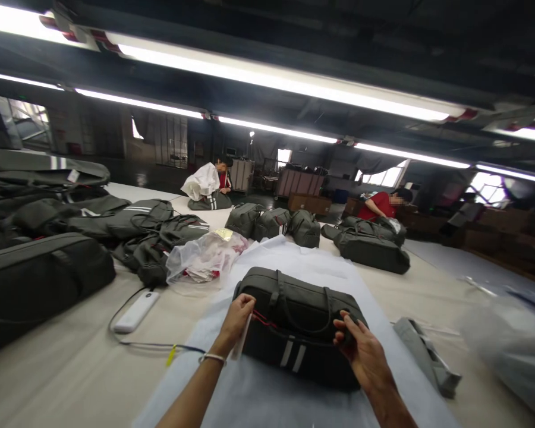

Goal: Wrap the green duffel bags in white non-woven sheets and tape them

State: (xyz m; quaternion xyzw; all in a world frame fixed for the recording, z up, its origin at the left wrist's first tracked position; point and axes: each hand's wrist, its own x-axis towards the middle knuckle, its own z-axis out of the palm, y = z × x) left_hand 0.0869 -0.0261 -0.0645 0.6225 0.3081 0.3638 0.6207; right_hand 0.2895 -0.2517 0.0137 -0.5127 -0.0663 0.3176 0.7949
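A dark grey duffel bag (303,297) with two light stripes on its front and a looped carry handle stands on the white sheet before me. My left hand (238,318) is closed in a pinch at the bag's left end, on a thin red cord (265,321) that runs across the bag's front. Below these fingers hangs a narrow whitish strip, perhaps a tag (241,340). At the bag's right end is my right hand (359,345), its fingers curled and closed over something dark that I cannot make out.
More grey bags lie to the left (44,279) and across the table. A clear plastic bag with red-and-white contents (207,261), a white power bank (137,312) with a cable, and a folded grey piece (428,353) lie nearby. Two people work at the far side.
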